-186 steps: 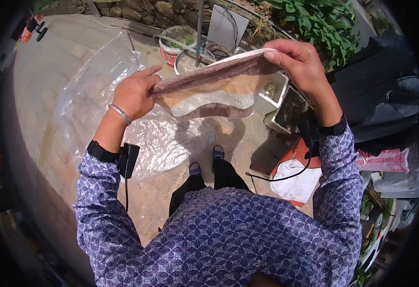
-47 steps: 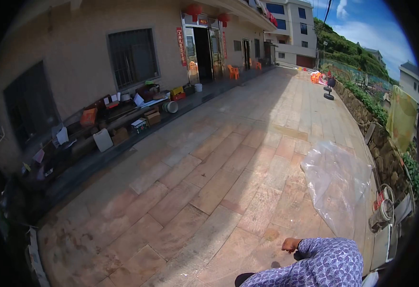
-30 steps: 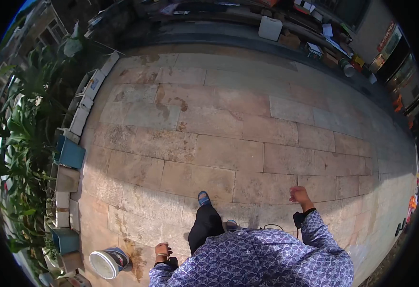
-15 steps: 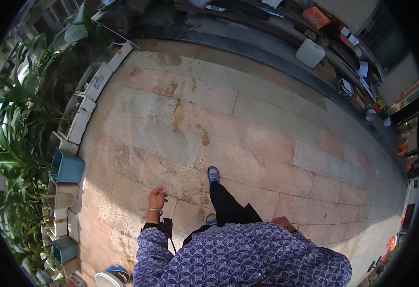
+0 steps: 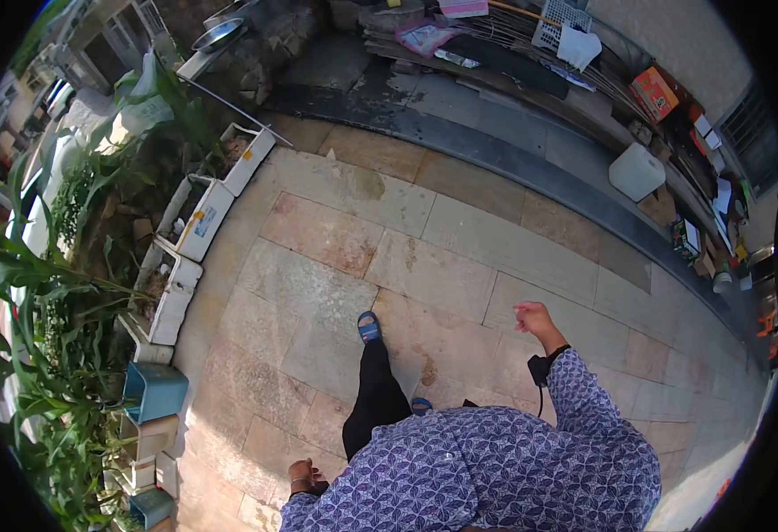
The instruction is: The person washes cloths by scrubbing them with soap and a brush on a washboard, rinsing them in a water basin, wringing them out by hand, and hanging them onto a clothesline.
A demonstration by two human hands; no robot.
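Observation:
Out over the paving, right of centre, my right hand (image 5: pixel 535 321) has loosely bent fingers, slightly apart, with nothing visible in them. Low in the view, my left hand (image 5: pixel 301 473) hangs beside my body, its fingers partly spread and no object visible in it. Neither hand touches anything. Between them, one blue sandal (image 5: pixel 369 327) is planted forward on the stone paving (image 5: pixel 442 275); the other sandal (image 5: pixel 421 405) shows just in front of my shirt.
White planter boxes (image 5: pixel 201 220), a blue-green planter (image 5: pixel 156 392) and leafy plants (image 5: pixel 70 310) line the left side. Beyond a dark raised step (image 5: pixel 495 168) stand a white jug (image 5: pixel 636 172), an orange box (image 5: pixel 655 94), a white basket (image 5: pixel 563 22) and stacked boards.
The cloth-like sheet held in both hands in the oldest frame is out of view. Since half a second ago, my right hand has swung forward, my left hand back, and the step looks nearer.

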